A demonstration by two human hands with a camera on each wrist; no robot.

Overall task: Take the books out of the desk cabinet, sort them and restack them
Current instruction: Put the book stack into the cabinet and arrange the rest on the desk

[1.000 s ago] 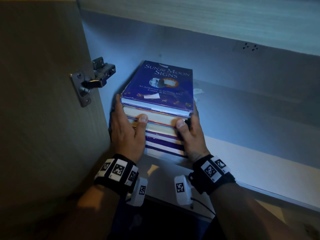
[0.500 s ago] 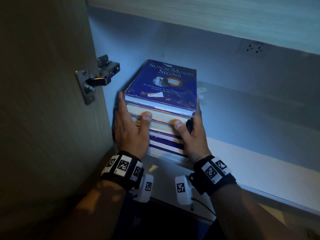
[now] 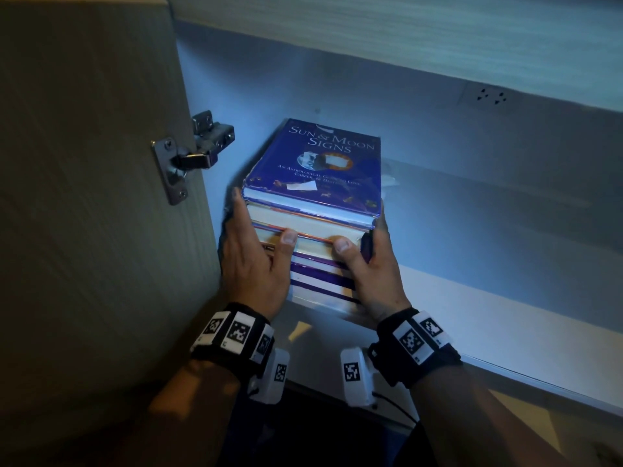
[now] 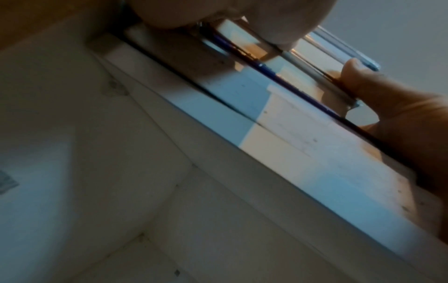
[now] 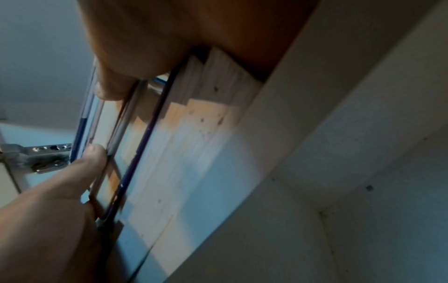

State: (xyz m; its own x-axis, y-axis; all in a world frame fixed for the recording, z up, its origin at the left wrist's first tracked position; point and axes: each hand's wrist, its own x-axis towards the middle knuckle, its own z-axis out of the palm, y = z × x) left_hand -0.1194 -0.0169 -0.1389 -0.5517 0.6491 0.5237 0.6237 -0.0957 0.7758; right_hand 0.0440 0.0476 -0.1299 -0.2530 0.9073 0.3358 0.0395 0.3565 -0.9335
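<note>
A stack of several books (image 3: 323, 264) stands inside the desk cabinet, topped by a blue hardcover titled "Sun & Moon Signs" (image 3: 317, 166). My left hand (image 3: 249, 264) grips the stack's left side, its thumb (image 3: 288, 237) pressed on the front page edges. On the stack's right side my right hand (image 3: 374, 281) holds it the same way, its thumb (image 3: 342, 246) also on the page edges. The left wrist view shows the stack's page edges (image 4: 278, 118) above the shelf. In the right wrist view the stack (image 5: 194, 134) runs between both thumbs. I cannot tell whether the stack is lifted.
The open cabinet door (image 3: 84, 197) with its metal hinge (image 3: 195, 153) stands close on the left. The pale shelf floor (image 3: 505, 332) stretches to the right of the stack. The cabinet's top panel (image 3: 404, 35) hangs overhead, and the back wall (image 3: 438, 136) is behind.
Both hands keep the same grip on the stack. The stack has hardly shifted against the hinge; only the head view has moved slightly.
</note>
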